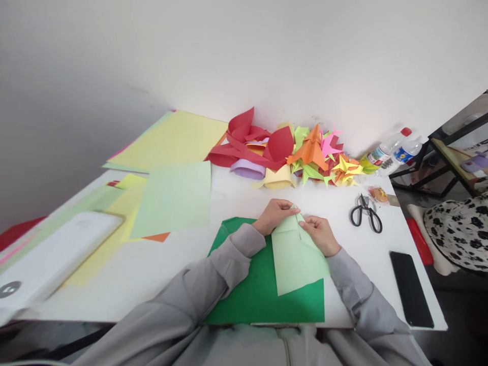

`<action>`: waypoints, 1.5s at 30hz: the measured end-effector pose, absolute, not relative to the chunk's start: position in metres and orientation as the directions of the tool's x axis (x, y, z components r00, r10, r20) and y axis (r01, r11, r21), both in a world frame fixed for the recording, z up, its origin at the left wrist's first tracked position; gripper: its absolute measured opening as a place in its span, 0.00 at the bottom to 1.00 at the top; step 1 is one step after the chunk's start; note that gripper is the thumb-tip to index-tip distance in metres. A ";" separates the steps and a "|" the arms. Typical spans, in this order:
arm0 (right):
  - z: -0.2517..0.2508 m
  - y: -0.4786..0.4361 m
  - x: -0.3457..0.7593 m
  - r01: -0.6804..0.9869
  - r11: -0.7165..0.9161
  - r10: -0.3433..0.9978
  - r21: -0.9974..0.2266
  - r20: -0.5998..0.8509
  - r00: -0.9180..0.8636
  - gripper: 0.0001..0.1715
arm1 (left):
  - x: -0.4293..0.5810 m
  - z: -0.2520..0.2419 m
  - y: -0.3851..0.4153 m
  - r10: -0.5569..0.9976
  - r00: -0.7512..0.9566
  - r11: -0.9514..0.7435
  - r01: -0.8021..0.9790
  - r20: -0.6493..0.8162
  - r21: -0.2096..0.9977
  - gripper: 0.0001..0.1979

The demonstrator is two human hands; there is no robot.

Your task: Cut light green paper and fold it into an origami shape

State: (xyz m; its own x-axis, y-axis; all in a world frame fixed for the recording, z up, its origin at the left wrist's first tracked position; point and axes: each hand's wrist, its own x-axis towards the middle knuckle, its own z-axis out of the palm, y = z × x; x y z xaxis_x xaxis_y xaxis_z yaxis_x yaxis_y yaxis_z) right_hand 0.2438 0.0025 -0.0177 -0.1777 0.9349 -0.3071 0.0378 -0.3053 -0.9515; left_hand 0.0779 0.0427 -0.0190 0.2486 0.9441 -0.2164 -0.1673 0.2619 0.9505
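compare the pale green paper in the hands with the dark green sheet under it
The pale paper is held in the left hand and right hand; the dark sheet lies beneath on the table. The pale paper is lighter in colour than the dark sheet, and looks narrower. Both are green.

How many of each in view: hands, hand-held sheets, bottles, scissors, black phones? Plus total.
Left hand: 1
Right hand: 1
Held pale green sheet: 1
Plastic bottles: 2
Scissors: 1
Black smartphone: 1
Total: 7
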 end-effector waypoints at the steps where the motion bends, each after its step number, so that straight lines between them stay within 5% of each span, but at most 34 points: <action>1: -0.018 0.003 0.244 0.041 -0.307 0.934 -0.951 -0.310 -0.176 0.21 | 0.078 -0.019 0.043 0.945 0.245 0.259 -0.163 -0.215 0.952 0.13; 23: -0.019 0.003 0.246 0.057 -0.325 0.927 -0.944 -0.330 -0.180 0.21 | 0.079 -0.020 0.044 0.941 0.253 0.276 -0.186 -0.225 0.943 0.13; 33: -0.010 0.006 0.249 -0.025 -0.415 0.893 -0.909 -0.402 -0.202 0.22 | 0.067 -0.019 0.046 0.841 0.514 0.334 -0.252 -0.166 0.908 0.24; 45: -0.012 0.004 0.248 -0.023 -0.401 0.888 -0.916 -0.383 -0.254 0.19 | 0.079 -0.017 0.039 0.925 0.360 0.166 -0.098 -0.120 0.981 0.11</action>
